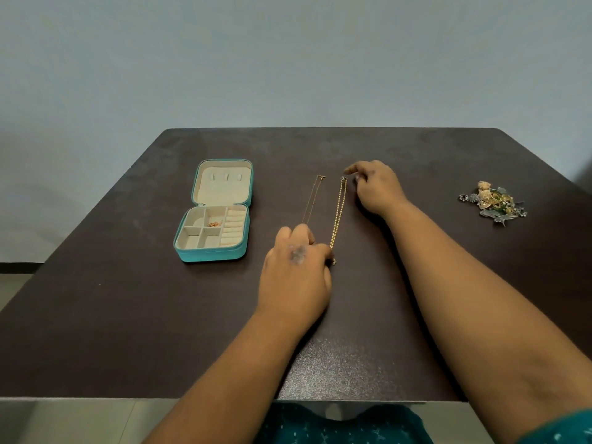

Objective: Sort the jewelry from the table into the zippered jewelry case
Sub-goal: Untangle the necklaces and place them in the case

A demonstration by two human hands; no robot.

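Table: dark brown, matte; pale wall behind.

Case: teal, zip type, unzipped, lying open at approx 10 o'clock from table centre. Lid flat on the table at 12 o'clock of the base; cream lining w/ three small hooks or tabs. Base split into small compartments plus a ring-roll section on its 3 o'clock side. One small pink-gold item in a mid compartment; type can't be made out.

Thin chain: fine gold, laid near-straight, running 12 to 6 o'clock, centre of table. Near end goes under the L hand.

Thick chain: heavier gold links, doubled, just beside the thin chain at its 3 o'clock, roughly parallel, not touching along the visible length. Small pendant or clasp at near end, by the L thumb.

L hand: knuckles up, fingers curled down over near ends of both chains. Looks to be pinching the thick chain's near end; actual contact hidden by the hand, so can't confirm.

R hand: at far end of the thick chain, at 12 o'clock. Index and thumb extended toward the clasp, tips at or just off it; other fingers loosely curled. Whether it holds the chain: can't tell.

Pile: mixed gold, green and dark pieces, heaped at 3 o'clock near table edge, well apart from both hands and the case.
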